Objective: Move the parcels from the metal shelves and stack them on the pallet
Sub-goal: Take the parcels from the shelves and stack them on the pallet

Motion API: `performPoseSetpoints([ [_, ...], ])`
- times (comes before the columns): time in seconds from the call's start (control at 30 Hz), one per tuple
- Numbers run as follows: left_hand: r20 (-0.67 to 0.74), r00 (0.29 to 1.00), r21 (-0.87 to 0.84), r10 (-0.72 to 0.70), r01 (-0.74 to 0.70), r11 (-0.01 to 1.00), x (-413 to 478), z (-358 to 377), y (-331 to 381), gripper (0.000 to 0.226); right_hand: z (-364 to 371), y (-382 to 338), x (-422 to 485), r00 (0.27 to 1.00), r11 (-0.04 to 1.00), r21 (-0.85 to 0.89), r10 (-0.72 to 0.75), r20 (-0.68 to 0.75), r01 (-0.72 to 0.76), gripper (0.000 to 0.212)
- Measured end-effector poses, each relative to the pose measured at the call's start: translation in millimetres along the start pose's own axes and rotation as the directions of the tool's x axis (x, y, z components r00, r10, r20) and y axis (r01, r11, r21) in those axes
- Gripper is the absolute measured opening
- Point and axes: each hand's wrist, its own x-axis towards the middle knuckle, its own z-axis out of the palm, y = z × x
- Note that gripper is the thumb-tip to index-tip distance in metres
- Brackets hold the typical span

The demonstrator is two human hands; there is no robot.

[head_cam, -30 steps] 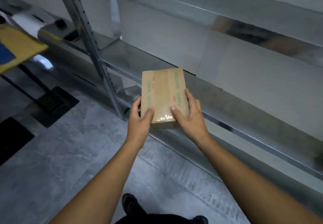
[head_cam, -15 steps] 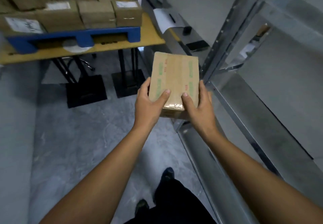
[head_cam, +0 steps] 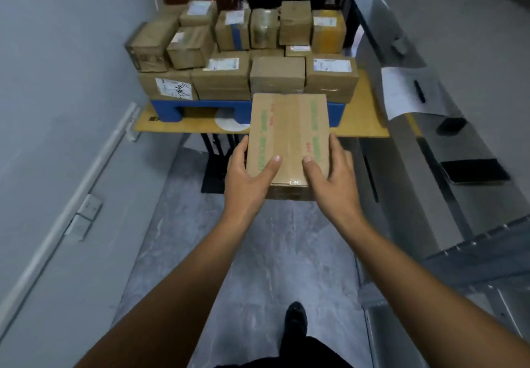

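Note:
I carry a flat brown cardboard parcel (head_cam: 288,135), taped on top with green and red print, in front of my chest. My left hand (head_cam: 249,177) grips its left near edge, thumb lying on the top face. My right hand (head_cam: 332,177) grips the right near edge the same way. Straight ahead stands the blue pallet (head_cam: 198,108) on a wooden table (head_cam: 361,126), loaded with several stacked brown parcels (head_cam: 276,73). The metal shelves (head_cam: 447,144) run along my right side.
A grey wall (head_cam: 57,109) with a cable duct and sockets closes the left side. On the shelf at right lie a white sheet with a pen (head_cam: 407,92) and a dark phone (head_cam: 476,171). Grey floor (head_cam: 258,253) stretches between me and the table.
I have turned away from the shelf with the parcel in both hands. The pallet table, earlier at the upper left, now sits straight ahead and closer.

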Motion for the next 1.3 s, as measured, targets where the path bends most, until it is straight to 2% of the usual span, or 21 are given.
performPoseSetpoints([
  [0.07, -0.029, 0.999, 0.011, 0.025, -0.024, 1.000, 33, 5, 10, 0.061, 7, -5, 40, 0.999, 0.999, 0.023, -0.032, 0.023, 0.032, 0.071],
  [0.23, -0.096, 0.995, 0.037, 0.025, -0.022, 0.999, 107, 9, 21, 0.069, 29, -13, 118, 0.994, 0.996, 0.028, -0.089, 0.058, 0.087, 0.068],
  [0.53, -0.146, 0.989, -0.001, -0.031, 0.031, 1.000, 252, -6, -4, 0.070, 111, -25, 246, 0.994, 0.999, 0.024, -0.043, 0.097, 0.041, 0.072],
  [0.63, -0.136, 0.989, -0.003, -0.050, 0.050, 0.999, 310, -17, -16, 0.070, 147, -28, 291, 0.997, 1.000, -0.013, -0.008, 0.083, 0.009, 0.076],
  [0.77, -0.075, 0.992, 0.023, -0.099, 0.100, 0.995, 386, -33, -28, 0.055, 192, -38, 346, 0.997, 0.999, -0.036, 0.042, 0.072, -0.039, 0.076],
  [0.87, -0.040, 0.994, 0.058, -0.099, 0.101, 0.993, 437, -41, -31, 0.052, 216, -47, 382, 0.995, 0.996, -0.038, 0.085, 0.053, -0.083, 0.075],
  [1.0, -0.032, 0.995, 0.110, -0.097, 0.100, 0.989, 484, -40, -36, 0.072, 239, -49, 418, 0.993, 0.992, -0.037, 0.119, 0.020, -0.119, 0.074],
  [1.3, -0.017, 0.996, 0.308, -0.086, 0.087, 0.948, 529, -35, -51, 0.082, 267, -32, 463, 0.991, 0.991, -0.052, 0.129, 0.034, -0.127, 0.064],
])
